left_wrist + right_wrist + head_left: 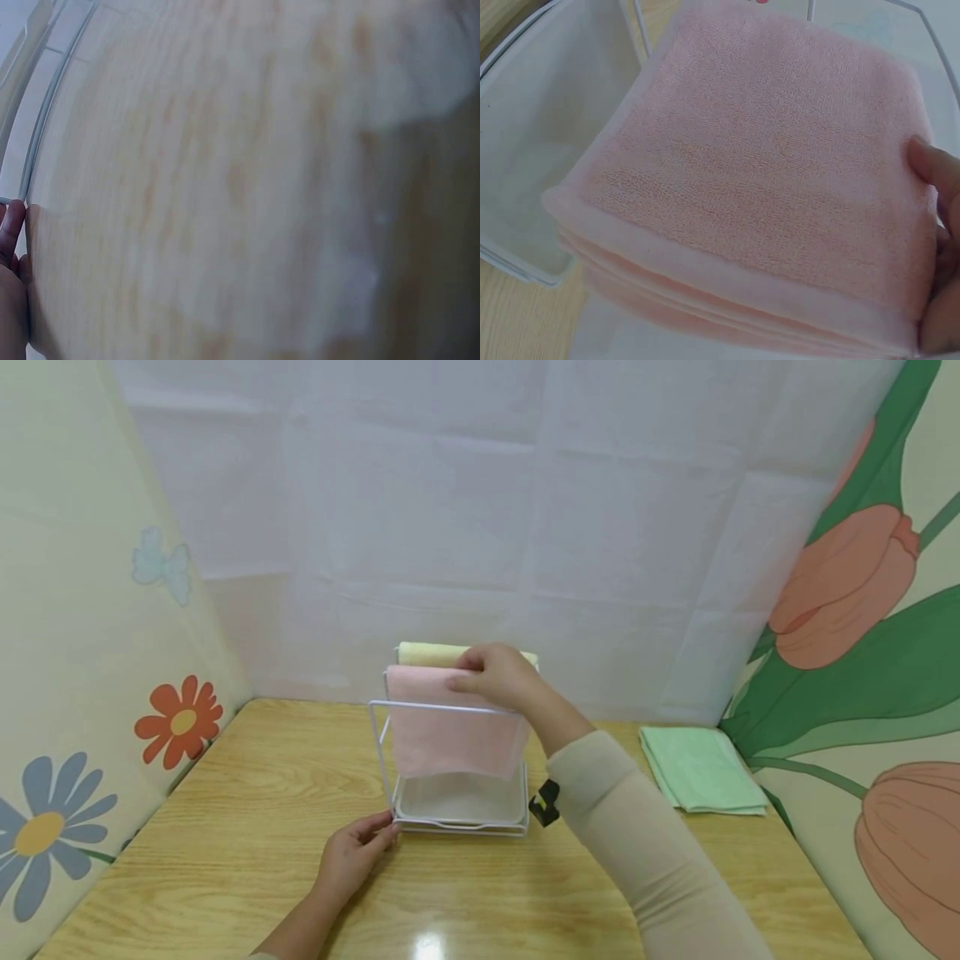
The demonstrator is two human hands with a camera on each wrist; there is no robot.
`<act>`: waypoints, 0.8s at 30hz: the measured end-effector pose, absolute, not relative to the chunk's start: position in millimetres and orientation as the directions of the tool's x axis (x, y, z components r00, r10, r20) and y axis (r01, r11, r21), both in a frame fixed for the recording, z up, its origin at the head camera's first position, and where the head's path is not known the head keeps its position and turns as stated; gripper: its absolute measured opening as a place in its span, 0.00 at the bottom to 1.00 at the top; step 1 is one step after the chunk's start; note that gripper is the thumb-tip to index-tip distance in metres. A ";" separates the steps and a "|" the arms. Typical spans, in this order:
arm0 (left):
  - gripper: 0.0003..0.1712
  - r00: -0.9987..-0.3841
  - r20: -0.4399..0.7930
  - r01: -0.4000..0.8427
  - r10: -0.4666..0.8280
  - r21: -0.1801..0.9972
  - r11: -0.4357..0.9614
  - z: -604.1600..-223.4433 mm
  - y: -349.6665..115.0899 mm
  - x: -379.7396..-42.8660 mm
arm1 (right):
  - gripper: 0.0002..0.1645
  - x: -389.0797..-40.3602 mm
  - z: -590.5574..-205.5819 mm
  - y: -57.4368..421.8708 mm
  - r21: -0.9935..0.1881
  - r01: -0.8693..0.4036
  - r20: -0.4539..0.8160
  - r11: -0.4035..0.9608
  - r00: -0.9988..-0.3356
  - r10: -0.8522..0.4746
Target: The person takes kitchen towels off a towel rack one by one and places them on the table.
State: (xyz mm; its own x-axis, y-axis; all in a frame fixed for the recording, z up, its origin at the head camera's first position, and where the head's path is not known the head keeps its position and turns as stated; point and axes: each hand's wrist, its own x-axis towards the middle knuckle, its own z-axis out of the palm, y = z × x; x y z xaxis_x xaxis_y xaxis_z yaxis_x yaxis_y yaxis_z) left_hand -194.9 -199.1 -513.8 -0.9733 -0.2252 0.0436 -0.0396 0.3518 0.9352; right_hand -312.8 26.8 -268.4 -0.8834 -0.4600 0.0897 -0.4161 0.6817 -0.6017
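Observation:
My right hand (501, 677) pinches a folded pink towel (450, 739) near its upper right. The thumb lies on the towel's front face in the right wrist view, with the other fingers mostly hidden behind. This towel hangs behind the front bar of a white wire rack (450, 706). Farther back, a yellow towel (427, 654) lies over another bar, partly covered by the hand. Down at the rack's front left corner, my left hand (351, 857) holds the wire between thumb and fingers; the left wrist view catches only its fingertips at the wire.
A white tray (459, 797) sits in the rack's base. To the right, a folded green towel (701, 770) lies on the wooden table (285, 760). A white sheet hangs behind, and flower-painted panels stand at both sides.

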 end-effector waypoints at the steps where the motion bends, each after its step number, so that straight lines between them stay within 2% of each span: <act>1: 0.18 -0.973 0.041 -0.041 -0.226 0.936 0.350 -513.9 -199.0 -195.2 | 0.16 -312.8 -268.4 26.8 -0.608 -0.415 0.091 0.677 -0.884 -0.459; 8: 0.18 -0.972 0.041 -0.043 -0.232 0.937 0.347 -514.7 -198.5 -195.7 | 0.17 -311.4 -267.7 26.7 -0.634 -0.408 0.102 0.657 -0.887 -0.451; 16: 0.18 -0.973 0.036 -0.044 -0.226 0.938 0.343 -515.4 -198.0 -195.3 | 0.21 -311.9 -268.6 27.7 -0.721 -0.380 0.136 0.579 -0.897 -0.420; 24: 0.18 -0.976 0.027 -0.049 -0.217 0.939 0.340 -514.0 -197.0 -195.2 | 0.18 -312.1 -265.0 29.6 -0.746 -0.369 0.160 0.554 -0.907 -0.389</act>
State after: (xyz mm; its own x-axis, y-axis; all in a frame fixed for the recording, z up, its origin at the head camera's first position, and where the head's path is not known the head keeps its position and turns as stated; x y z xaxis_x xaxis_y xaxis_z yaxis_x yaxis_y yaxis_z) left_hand -195.2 -197.0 -514.0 -0.9757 -0.2172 0.0274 -0.0494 0.3401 0.9391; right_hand -312.1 29.6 -265.0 -0.9071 -0.3893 0.1598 -0.3692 0.5539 -0.7462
